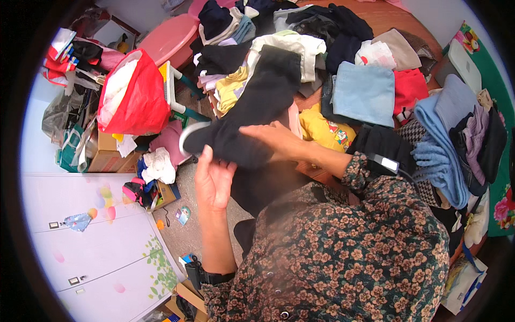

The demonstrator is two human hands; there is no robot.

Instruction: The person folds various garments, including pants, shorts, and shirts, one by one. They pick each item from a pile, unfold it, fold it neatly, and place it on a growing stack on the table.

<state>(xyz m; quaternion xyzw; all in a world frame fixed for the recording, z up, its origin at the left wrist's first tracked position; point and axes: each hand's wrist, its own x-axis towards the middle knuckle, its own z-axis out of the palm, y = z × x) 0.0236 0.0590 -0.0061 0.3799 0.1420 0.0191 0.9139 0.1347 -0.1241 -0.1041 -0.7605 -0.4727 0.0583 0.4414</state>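
Observation:
A folded black garment (257, 100), perhaps trousers, stretches from the heap of clothes toward me. Its near end is bunched between my two hands. My left hand (217, 181) has its palm turned up at the near edge, thumb in front and fingertips partly behind the cloth. Across the right side of the same garment lies my right hand (277, 139), one finger or thumb extended over it and the others hidden. A cream garment (281, 44) and a yellow-and-lilac cloth (233, 86) lie by its far part. Close to my right wrist is a yellow printed garment (326, 129).
A folded light-blue cloth (364, 94), a red garment (410, 90) and blue knitwear (446, 149) are piled rightward. On the left stand a red bag (149, 100), a stool (173, 88) and a pink basin (171, 38). White cabinet doors (96, 249) flank the floor.

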